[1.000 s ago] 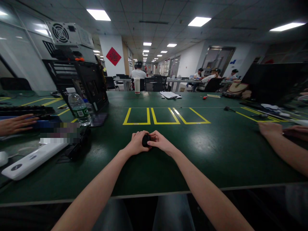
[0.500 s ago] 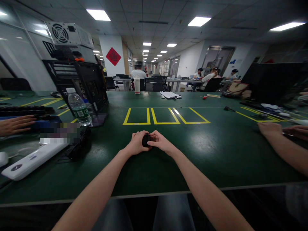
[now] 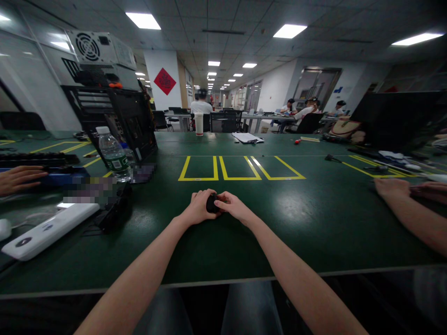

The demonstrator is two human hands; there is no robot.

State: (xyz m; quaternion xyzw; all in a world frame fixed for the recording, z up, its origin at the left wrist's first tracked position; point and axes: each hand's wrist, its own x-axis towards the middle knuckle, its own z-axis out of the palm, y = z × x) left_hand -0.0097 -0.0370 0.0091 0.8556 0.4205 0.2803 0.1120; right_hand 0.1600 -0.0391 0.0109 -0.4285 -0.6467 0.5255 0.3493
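Note:
A small rounded black object (image 3: 211,204) is held between my two hands, low over the green table (image 3: 223,246); its kind does not show clearly. My left hand (image 3: 199,207) wraps round its left side, thumb toward me. From the right, my right hand (image 3: 230,205) grips it with thumb and bent fingers. Both hands partly cover the object. Just beyond them, yellow tape outlines (image 3: 240,178) mark three boxes on the tabletop.
At left stand a water bottle (image 3: 113,156), a black computer case (image 3: 129,121) and a white power strip (image 3: 52,232). Other people's hands lie at the left (image 3: 21,179) and right (image 3: 393,188). A white cup (image 3: 199,124) and clipboard (image 3: 247,138) sit farther back.
My right thumb and fingers have shifted slightly on the black object. My left hand stays still. The other person's hand at far left has drawn a little to the left.

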